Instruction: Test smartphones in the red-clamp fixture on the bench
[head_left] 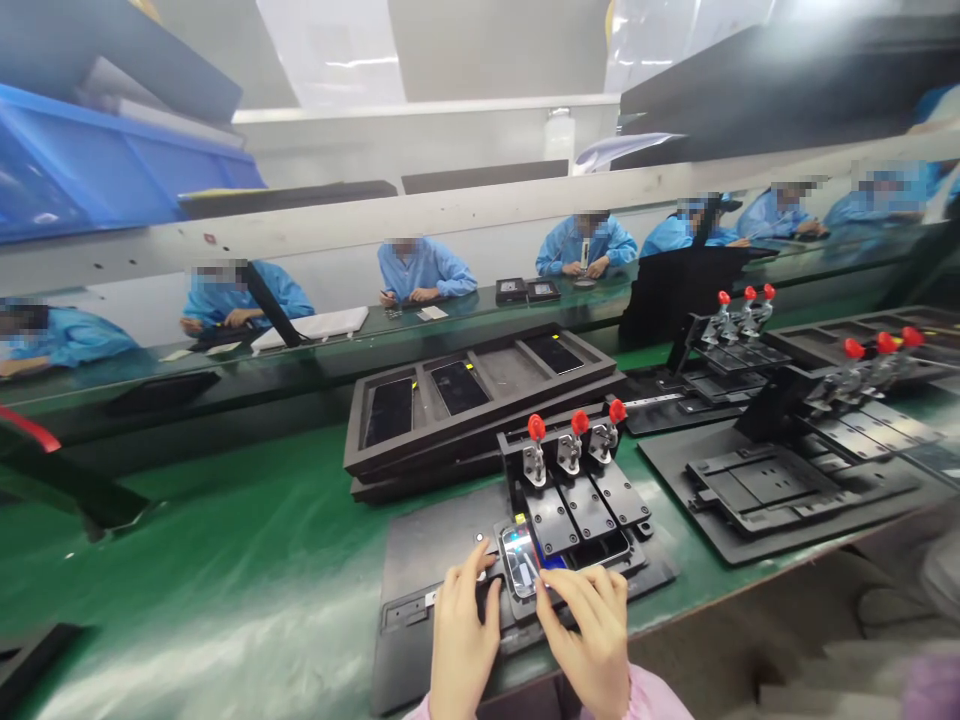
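A phone-sized part with a bright, glassy face (520, 562) lies in the left slot of a black clamping fixture (645, 572). My left hand (463, 625) is at the fixture's left side, its thumb and fingers apart beside the slot and nothing visible between them. On the other side, my right hand (589, 625) has thumb and index fingertips close together at the part's lower right edge. What they pinch, if anything, is too small to make out. Three metal clamp plates (589, 505) with red-knobbed toggle clamps (577, 425) stand just behind my right hand.
Behind the fixture, stacked dark foam trays (487, 370) hold several dark panels with yellow tabs. More clamp fixtures (765, 485) stand to the right on the green table (247, 560). Across the bench, several people in blue smocks (424, 270) sit working. A dark post (75, 490) rises at left.
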